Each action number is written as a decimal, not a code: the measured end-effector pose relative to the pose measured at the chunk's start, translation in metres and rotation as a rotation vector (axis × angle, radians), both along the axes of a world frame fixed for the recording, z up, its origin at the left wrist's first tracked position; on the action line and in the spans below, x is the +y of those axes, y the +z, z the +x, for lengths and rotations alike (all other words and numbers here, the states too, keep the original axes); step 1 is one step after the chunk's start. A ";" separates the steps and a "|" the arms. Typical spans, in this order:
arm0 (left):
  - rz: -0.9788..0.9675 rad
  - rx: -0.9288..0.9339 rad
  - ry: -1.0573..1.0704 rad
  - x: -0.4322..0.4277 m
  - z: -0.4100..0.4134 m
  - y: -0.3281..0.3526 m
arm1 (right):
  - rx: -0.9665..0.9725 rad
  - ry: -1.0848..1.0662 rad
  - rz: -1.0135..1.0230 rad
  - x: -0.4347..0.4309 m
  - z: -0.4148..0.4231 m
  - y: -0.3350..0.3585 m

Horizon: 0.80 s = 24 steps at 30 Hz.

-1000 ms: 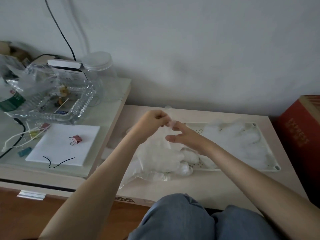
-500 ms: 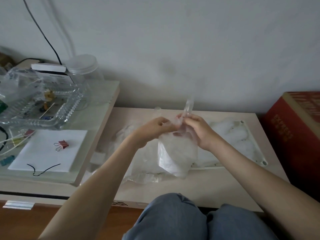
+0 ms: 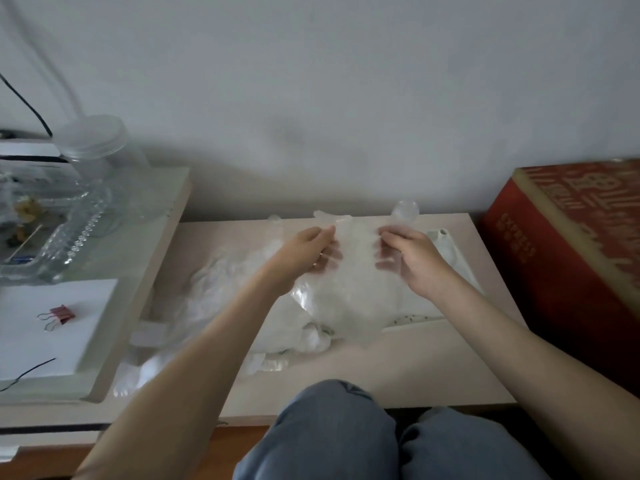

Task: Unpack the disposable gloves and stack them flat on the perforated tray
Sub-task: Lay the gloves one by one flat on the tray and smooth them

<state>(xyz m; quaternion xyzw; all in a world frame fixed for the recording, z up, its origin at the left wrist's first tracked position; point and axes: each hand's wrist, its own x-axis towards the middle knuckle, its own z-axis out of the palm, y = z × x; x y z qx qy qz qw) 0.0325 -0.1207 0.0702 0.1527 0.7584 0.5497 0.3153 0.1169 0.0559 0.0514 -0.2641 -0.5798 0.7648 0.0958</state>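
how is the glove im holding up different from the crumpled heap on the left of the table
The held glove is lifted, pinched by the left hand and right hand; the heap lies on the table. The held glove is spread nearly flat; the heap is crumpled. The held glove hangs over the perforated tray; the heap sits left of it. Both are thin clear plastic.

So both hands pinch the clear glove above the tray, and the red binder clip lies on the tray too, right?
Not quite. The head view shows the red binder clip on the white sheet on the side table at left, not on the tray. The left hand and right hand do both pinch the clear glove above the tray.
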 end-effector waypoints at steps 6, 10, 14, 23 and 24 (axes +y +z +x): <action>-0.038 0.050 -0.142 0.032 0.011 -0.007 | -0.017 -0.024 -0.024 0.019 0.015 -0.004; -0.086 0.117 -0.010 0.051 0.007 -0.020 | -0.061 0.035 0.074 0.036 0.026 -0.007; -0.119 0.172 -0.036 0.062 0.005 -0.033 | -0.126 -0.014 0.090 0.057 0.037 -0.014; -0.097 0.226 -0.101 0.078 0.007 -0.042 | -0.367 0.314 0.466 0.073 0.038 -0.024; -0.105 0.233 -0.120 0.079 0.007 -0.042 | -0.360 0.331 0.532 0.071 0.036 -0.026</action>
